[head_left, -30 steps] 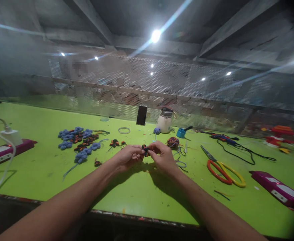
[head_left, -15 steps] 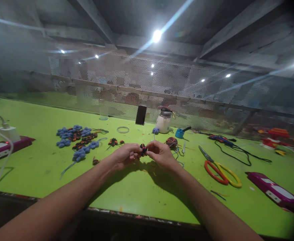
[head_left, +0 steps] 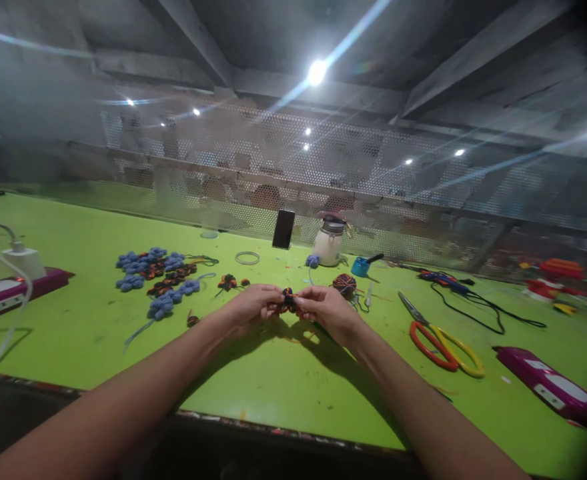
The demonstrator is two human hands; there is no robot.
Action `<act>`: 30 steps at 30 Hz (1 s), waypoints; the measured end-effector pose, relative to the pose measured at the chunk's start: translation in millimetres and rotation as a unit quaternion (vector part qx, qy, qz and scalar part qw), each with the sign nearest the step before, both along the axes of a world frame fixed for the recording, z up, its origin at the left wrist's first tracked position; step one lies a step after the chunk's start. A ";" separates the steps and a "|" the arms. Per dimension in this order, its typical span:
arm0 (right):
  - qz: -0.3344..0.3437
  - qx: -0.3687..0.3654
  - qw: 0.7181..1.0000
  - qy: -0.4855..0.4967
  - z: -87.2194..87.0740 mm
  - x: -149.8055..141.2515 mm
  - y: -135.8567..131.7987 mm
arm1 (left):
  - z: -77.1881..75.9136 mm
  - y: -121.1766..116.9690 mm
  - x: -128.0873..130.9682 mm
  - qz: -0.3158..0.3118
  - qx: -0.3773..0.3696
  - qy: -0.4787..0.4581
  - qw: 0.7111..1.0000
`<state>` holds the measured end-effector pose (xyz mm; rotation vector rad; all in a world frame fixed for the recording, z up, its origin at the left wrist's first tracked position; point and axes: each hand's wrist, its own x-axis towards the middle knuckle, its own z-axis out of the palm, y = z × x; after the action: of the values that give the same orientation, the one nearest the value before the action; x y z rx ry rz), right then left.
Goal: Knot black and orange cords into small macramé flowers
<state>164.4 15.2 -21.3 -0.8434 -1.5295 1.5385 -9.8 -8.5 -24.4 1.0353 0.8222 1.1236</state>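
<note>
Between my two hands, just above the green table, is a small dark yarn flower with orange and red flecks. My left hand pinches its left side with thumb and finger. On the opposite side my right hand grips it the same way; the lower fingers of both hands are partly hidden. A multicoloured yarn ball lies just beyond my right hand. To the left of my left hand sits another dark and orange yarn flower, with a small dark yarn piece nearer my forearm.
Blue yarn flowers are heaped at the left. Large scissors with red and yellow handles lie right, beside a purple power strip. A phone, a jug and a blue pot stand at the back.
My right hand has flattened and lowered slightly, its fingers now straighter along the yarn flower. The flower has turned a little between both hands, and the view has shifted slightly.
</note>
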 end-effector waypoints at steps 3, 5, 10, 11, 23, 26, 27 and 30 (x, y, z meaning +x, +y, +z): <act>-0.020 -0.006 1.000 0.004 -3.1 -2.3 0.4 | -0.1 -0.6 0.2 0.009 0.001 0.000 1.000; -0.033 -0.013 0.999 0.009 -4.2 -4.2 -0.5 | 1.5 -1.8 0.5 0.018 0.000 0.005 1.000; -0.057 -0.041 0.997 0.021 -5.3 -8.5 -4.4 | 3.6 -3.3 0.6 0.027 0.012 0.047 0.998; -0.059 -0.046 0.997 0.021 -5.4 -9.2 -5.0 | 3.1 -3.0 0.5 0.023 0.019 0.050 0.998; -0.067 -0.028 0.996 -0.053 -11.3 -14.7 -6.9 | 0.4 1.9 -4.9 0.059 -0.028 0.098 0.993; -0.098 0.028 0.992 -0.072 -2.0 -7.5 -3.1 | -1.6 3.7 -6.9 0.057 -0.039 0.109 0.992; -0.114 0.051 0.989 -0.079 0.9 -4.5 -0.8 | -1.5 4.2 -7.8 0.058 -0.041 0.113 0.991; -0.166 0.121 0.972 -0.110 5.4 3.8 8.0 | 5.4 6.0 -14.2 0.075 -0.040 0.132 0.988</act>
<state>168.1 23.3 -15.9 -1.0899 -1.5958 1.0219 -24.0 -2.6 -19.0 1.0820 1.1643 1.0836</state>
